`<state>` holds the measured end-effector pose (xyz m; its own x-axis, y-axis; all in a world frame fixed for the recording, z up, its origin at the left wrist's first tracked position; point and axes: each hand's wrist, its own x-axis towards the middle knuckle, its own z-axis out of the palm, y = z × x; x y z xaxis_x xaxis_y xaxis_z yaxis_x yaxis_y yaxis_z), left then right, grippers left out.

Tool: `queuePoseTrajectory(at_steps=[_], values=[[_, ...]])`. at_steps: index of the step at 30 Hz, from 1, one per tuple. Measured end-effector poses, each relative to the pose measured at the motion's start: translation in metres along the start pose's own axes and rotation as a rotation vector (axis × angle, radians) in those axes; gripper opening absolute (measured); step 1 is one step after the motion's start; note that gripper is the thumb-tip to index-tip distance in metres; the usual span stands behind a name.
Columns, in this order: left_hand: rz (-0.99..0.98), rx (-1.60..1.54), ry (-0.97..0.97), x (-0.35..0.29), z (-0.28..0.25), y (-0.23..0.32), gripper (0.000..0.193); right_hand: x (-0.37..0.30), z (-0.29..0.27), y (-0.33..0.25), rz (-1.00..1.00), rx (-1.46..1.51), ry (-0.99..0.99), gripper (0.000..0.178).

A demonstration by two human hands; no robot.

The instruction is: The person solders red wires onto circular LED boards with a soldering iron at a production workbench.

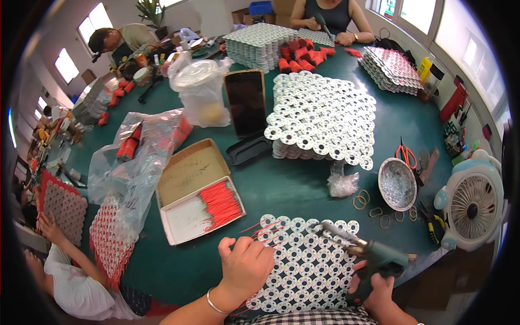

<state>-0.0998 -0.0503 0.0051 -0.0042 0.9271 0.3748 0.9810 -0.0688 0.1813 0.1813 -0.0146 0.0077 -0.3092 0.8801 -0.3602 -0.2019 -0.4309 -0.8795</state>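
In front of me lies a panel of round white circuit boards (pixel 295 269), joined in rows. My left hand (pixel 246 266) is closed at its left side, thumb and fingers pinched on thin red wires (pixel 269 232) that reach over the panel's far left corner. My right hand (pixel 374 290) grips a dark green soldering gun (pixel 385 261) at the panel's right edge. Its metal tip points left across the far rows, apart from the left fingers. Beyond the left hand, an open cardboard box (pixel 176 223) holds a bundle of red wires (pixel 220 205).
A tall stack of panels (pixel 322 116) stands behind, beside a phone (pixel 245 103). To the right are a metal bowl (pixel 397 184), scissors (pixel 406 156), rubber bands (pixel 361 200), pliers (pixel 433 223) and a fan (pixel 471 208). A plastic bag (pixel 127 168) lies left. Other people work around the table.
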Motion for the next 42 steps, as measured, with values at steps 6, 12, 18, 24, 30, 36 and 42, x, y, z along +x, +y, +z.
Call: queuePoseTrajectory(at_steps=[6,12,18,24,30,36,42], values=[[-0.021,-0.105,0.059,0.006,-0.005,-0.002,0.014,-0.002,0.007,0.012,-0.226,0.272,0.008,0.053],[-0.173,-0.095,0.275,0.031,-0.005,-0.061,0.018,0.012,0.015,0.030,-0.312,0.243,0.027,0.052],[-0.250,0.183,-0.003,0.052,-0.001,-0.092,0.011,0.007,0.019,0.026,-0.389,0.232,-0.041,0.045],[-0.293,0.240,-0.007,0.055,0.002,-0.079,0.007,0.007,0.017,0.025,-0.345,0.218,-0.070,0.046],[-0.236,0.114,0.105,0.045,0.014,-0.091,0.010,0.005,0.015,0.027,-0.337,0.204,-0.077,0.047],[-0.138,0.126,0.157,0.042,0.016,-0.090,0.010,0.010,0.017,0.027,-0.376,0.179,-0.033,0.039],[-0.175,0.211,0.036,0.054,0.011,-0.095,0.012,0.011,0.017,0.024,-0.371,0.229,-0.070,0.043]])
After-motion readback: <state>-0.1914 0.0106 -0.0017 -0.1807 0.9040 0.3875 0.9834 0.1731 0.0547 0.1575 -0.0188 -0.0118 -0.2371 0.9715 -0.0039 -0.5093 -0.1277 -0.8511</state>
